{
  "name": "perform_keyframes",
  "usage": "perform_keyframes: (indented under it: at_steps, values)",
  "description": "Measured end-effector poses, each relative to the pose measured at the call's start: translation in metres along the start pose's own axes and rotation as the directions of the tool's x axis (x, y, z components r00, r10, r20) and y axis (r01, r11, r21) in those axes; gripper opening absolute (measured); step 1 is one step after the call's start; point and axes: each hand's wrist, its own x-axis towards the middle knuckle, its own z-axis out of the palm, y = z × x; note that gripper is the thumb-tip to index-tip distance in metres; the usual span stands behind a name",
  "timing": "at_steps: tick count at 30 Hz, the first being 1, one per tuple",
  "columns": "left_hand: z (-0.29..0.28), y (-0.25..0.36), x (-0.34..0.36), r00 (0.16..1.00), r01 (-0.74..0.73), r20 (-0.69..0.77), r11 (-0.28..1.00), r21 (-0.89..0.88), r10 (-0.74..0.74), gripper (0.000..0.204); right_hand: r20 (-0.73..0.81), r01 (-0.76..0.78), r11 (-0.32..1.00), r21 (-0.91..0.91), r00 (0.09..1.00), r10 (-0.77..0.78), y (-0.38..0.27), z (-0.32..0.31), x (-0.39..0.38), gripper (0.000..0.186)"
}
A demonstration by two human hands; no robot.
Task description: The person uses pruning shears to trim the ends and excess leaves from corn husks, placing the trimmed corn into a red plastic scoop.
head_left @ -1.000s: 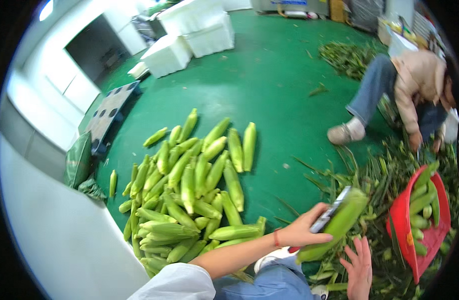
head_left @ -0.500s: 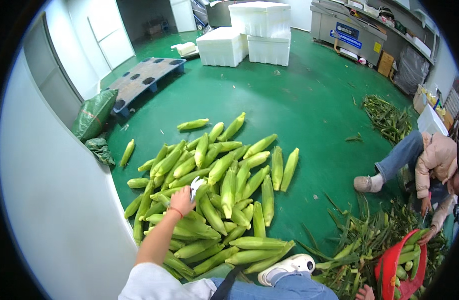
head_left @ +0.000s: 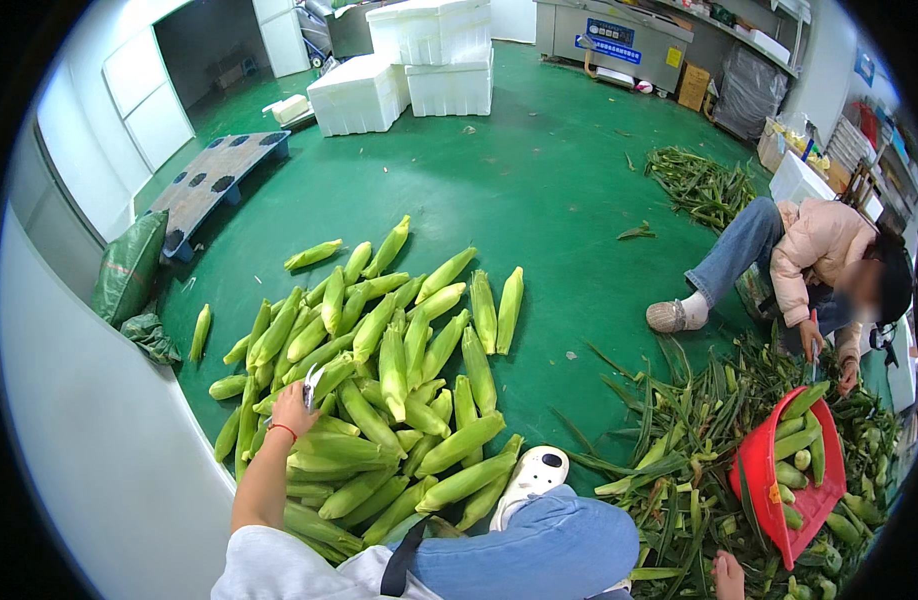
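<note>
My left hand [head_left: 291, 408] grips a silver bladed tool [head_left: 309, 388] over the pile of green corn ears in husk [head_left: 391, 365], with one ear lying against the blade. At the bottom right my right hand [head_left: 727, 572] shows only in part, fingers apart and holding nothing I can see, beside loose husk leaves [head_left: 669, 530]. A red basin [head_left: 754, 490] holding more ears lies tilted among those leaves, right of my bent leg.
A co-worker in a pink jacket [head_left: 819, 240] sits at right, a tool in one hand [head_left: 811, 335]. Behind are white foam boxes [head_left: 449, 85], a plastic pallet [head_left: 219, 175], a green sack [head_left: 124, 270], a steel machine [head_left: 609, 40] and another husk pile [head_left: 694, 185]. A white wall [head_left: 99, 420] borders the left.
My left hand has swung from beside the red basin leftward to the corn pile, no longer carrying the ear it held. My right hand has dropped toward the bottom edge. The view has shifted.
</note>
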Motion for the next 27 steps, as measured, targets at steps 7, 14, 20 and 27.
perform_keyframes:
  at_steps: [7,14,20,27]
  values:
    - [-0.007,-0.016,0.024,0.992,0.092,0.077,0.993,0.075,-0.097,0.058,0.015,-0.242,0.97,0.006,0.97,0.242,0.034,0.026,-0.025,0.053]
    - [-0.007,-0.009,0.034,0.991,-0.066,0.118,0.994,0.091,0.055,0.055,0.077,-0.359,0.917,0.175,0.933,0.351,0.103,0.039,-0.037,0.052]
    - [0.005,-0.01,0.029,0.961,-0.269,-0.029,0.951,0.153,0.276,0.057,0.024,-0.364,0.928,0.076,0.931,0.363,0.069,0.04,-0.034,0.052]
    - [0.051,0.076,0.135,0.94,-0.255,-0.179,0.947,0.196,0.29,0.056,0.13,-0.6,0.799,-0.03,0.791,0.598,0.009,-0.005,-0.05,0.052]
